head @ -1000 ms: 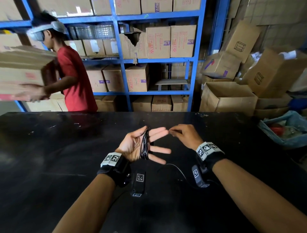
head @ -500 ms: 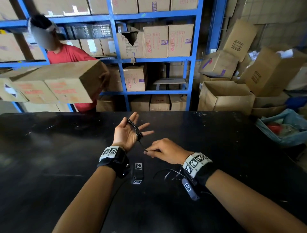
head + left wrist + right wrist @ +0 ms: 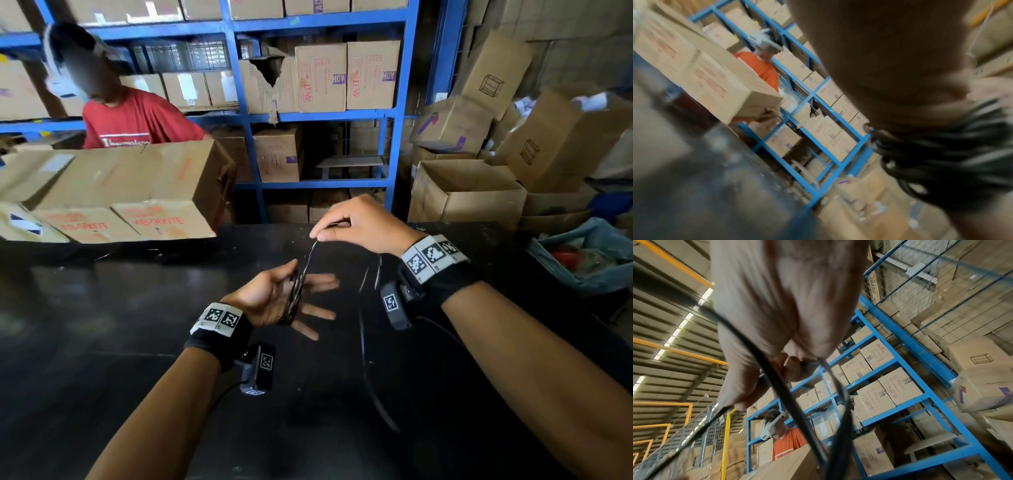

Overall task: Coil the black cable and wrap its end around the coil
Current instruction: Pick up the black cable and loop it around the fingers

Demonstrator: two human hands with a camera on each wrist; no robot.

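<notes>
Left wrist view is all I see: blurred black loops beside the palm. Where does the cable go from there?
Observer: Up to the right hand, which pinches the black cable above the left hand.
Operator: Does the left hand grip the coil?
Observer: No, its fingers are spread straight; the coil crosses the palm.
Operator: Any slack left?
Observer: Yes, a long stretch hangs from the right hand toward the black table.

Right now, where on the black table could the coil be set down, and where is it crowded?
The black table is bare left of the left hand, up to the cardboard box at its far left edge. The right side past the right hand looks bare too. Between the forearms it is crowded: loose cable trails there.
</notes>
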